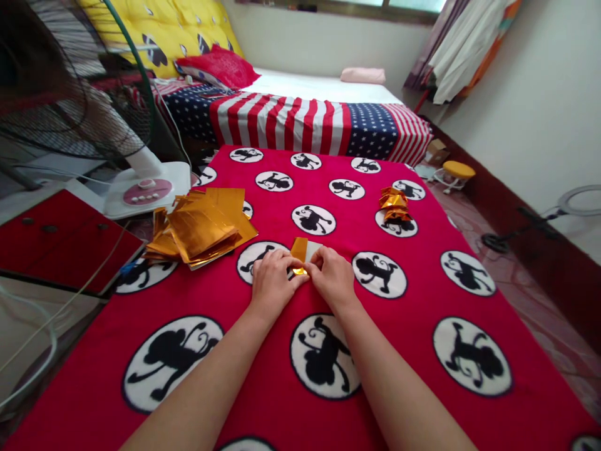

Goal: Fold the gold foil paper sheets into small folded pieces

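Both my hands meet over a small sheet of gold foil paper (299,248) at the middle of the red cloth. My left hand (276,280) pinches the near left edge of the sheet. Close beside it, my right hand (331,275) pinches the near right edge, its fingertips almost touching the left ones. The sheet shows a shiny gold part and a pale part, and its near edge is bent up between the fingers. To the left lies a loose stack of gold foil paper (201,225). At the right rests a small pile of folded gold foil pieces (394,205).
A red cloth (263,216) with monkey prints covers the surface under my hands. At the left stand a fan (145,181) and a red box (61,238). Beyond is a bed with a striped, starred cover (300,122). A yellow stool (459,169) stands at the right.
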Available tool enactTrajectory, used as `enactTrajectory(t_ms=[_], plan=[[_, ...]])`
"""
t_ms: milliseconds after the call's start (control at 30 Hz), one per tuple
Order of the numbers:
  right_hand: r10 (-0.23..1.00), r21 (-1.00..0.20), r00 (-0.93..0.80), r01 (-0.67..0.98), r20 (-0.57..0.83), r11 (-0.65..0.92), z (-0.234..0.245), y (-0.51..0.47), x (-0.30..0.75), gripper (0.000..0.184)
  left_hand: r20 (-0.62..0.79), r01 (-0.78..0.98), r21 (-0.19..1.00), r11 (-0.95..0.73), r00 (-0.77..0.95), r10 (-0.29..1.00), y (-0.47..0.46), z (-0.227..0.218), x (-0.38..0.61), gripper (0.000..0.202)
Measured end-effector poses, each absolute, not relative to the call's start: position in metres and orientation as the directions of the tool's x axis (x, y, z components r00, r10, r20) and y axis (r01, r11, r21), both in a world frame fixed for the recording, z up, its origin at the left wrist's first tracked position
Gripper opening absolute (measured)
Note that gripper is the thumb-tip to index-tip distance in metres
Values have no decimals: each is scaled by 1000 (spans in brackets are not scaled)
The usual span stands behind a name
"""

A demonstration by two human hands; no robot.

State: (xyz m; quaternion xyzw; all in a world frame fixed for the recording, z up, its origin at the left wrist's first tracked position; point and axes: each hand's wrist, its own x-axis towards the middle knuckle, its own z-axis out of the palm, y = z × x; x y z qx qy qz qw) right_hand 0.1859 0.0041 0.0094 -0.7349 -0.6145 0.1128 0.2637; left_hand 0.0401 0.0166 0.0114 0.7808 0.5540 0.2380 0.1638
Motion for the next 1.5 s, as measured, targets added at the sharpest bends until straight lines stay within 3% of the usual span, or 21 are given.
enactTrajectory(t_ms=[200,400,567,767,1000,1500], plan=[[973,-547,195,832,126,-96,12,5,190,20,187,793,511,-331,274,944,17,12,40,14],[979,-465,198,872,53,-151,20,13,189,29,183,801,500,-330,274,944,18,11,40,17],[980,-463,198,868,-3,-177,28,15,189,31,147,747,585,-315,284,947,22,12,32,27],[977,-459,207,864,-47,-206,29,15,189,30,173,618,691,-375,363,916,26,10,24,2],[972,-419,213,877,-99,-235,33,16,188,37,157,720,615,-322,289,944,25,8,32,7],[962,-361,225,894,-152,-266,36,20,187,25,161,758,560,-336,297,941,21,11,34,8]])
